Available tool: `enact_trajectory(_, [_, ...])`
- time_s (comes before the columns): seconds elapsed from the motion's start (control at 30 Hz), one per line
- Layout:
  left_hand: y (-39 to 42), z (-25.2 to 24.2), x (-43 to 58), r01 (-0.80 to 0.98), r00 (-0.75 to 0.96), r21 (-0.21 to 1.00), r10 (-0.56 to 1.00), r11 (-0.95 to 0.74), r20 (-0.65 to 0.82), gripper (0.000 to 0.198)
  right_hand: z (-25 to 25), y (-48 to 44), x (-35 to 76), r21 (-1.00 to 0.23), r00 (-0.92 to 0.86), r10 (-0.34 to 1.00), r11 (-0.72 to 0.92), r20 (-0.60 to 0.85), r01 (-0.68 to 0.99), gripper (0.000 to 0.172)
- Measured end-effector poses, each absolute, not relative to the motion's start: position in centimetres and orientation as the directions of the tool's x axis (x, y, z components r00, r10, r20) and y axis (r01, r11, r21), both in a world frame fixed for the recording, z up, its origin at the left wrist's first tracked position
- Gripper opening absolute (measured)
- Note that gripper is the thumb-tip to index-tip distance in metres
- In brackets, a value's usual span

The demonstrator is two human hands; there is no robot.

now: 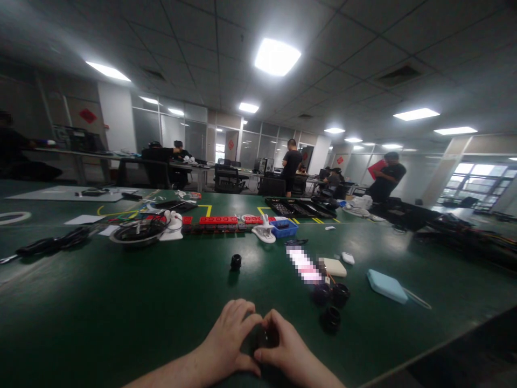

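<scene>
My left hand [230, 337] and my right hand [285, 347] meet at the near edge of the green table [121, 307]. Both curl around a small black round part [267, 337] held between them; most of it is hidden by my fingers. Three more black round parts lie just to the right: two [331, 295] side by side and one [330, 319] nearer me. Another single black part [236, 262] stands alone further out on the table.
A light blue flat case [386, 286], a beige pad [334, 267] and a small white piece [348, 257] lie right of centre. Further back are red blocks in a row [218, 220], a blue bin [284, 228] and a round metal dish [137, 233]. People stand and sit at desks behind.
</scene>
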State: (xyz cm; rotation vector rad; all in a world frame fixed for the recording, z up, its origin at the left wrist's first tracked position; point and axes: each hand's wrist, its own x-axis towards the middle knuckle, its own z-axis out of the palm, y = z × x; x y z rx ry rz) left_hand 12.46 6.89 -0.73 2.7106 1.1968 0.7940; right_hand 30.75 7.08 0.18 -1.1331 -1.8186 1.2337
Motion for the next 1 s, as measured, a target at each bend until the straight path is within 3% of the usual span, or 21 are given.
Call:
enact_trajectory(0.17, [6.8, -0.9, 12.2, 0.635, 0.583, 0.349, 0.724, -0.689, 0.369, 0.080, -0.1, 6.3, 33.0, -0.876, -0.345, 0.937, 0.208, 0.051, 0.436, 0.032])
enact_trajectory(0.53, [6.1, 0.9, 12.5, 0.655, 0.580, 0.449, 0.785, -0.608, 0.218, 0.067, 1.3, 4.8, 39.3, -0.797, -0.294, 0.956, 0.197, 0.025, 0.571, 0.024])
enact_trajectory(0.77, [5.8, 1.6, 12.7, 0.676, 0.562, 0.463, 0.808, -0.573, 0.180, 0.062, 3.7, 3.4, 40.8, -0.551, -0.221, 0.974, 0.159, -0.046, 0.819, 0.019])
enact_trajectory(1.0, [5.6, 1.6, 12.7, 0.676, 0.574, 0.421, 0.790, -0.605, 0.214, 0.055, 8.5, 4.2, 44.4, -0.484, -0.132, 0.989, 0.145, 0.060, 0.863, 0.041])
